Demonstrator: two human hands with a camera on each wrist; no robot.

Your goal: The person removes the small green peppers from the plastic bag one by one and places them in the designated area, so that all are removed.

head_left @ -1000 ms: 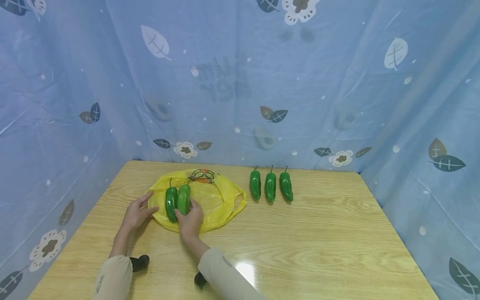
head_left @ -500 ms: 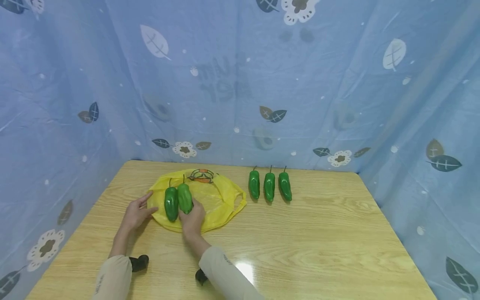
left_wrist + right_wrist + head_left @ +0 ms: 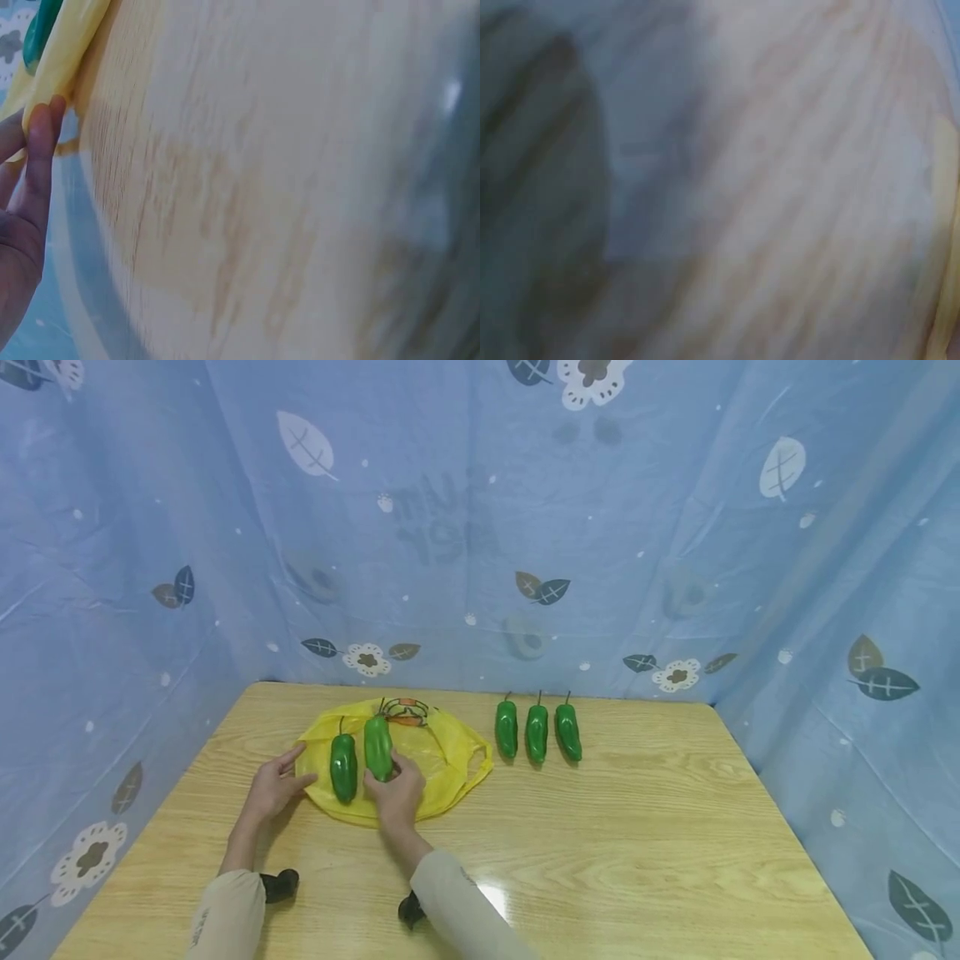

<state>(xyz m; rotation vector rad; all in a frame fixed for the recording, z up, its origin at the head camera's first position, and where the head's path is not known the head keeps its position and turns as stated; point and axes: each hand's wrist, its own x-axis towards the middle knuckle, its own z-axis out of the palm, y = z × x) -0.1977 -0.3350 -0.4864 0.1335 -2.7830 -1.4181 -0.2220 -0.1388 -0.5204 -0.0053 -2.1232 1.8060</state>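
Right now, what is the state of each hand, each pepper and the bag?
Left hand: flat, fingers touching the bag's edge.
Right hand: grips one pepper.
Gripped pepper: tilted, over the bag.
Second pepper: lying on the bag.
Three peppers: in a row on the table.
Yellow bag: spread flat.

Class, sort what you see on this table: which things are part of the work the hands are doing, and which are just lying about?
In the work:
- right hand gripping one pepper
- second pepper on the bag
- yellow bag, left hand touching its edge

Lying about:
- three peppers in a row
- table
- blue curtain
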